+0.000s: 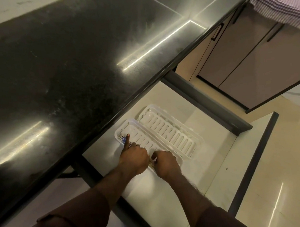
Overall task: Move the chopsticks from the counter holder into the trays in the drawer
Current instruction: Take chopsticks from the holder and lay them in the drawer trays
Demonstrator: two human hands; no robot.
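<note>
While both hands worked low in the open drawer (209,144), the right hand (164,163) and left hand (133,157) pinched the chopsticks (124,140) flat in the nearer tray (122,127), best seated along its slots, the farther tray (171,129) bare.

Two bare forearms are extended forward and downward, side by side. The left hand (134,157) is loosely fisted with its index finger pointed forward. The right hand (164,162) is curled closed just beside it.

chopsticks (123,139) mostly under left hand (133,157) (count unclear) | cloth (279,2) cropped
</note>
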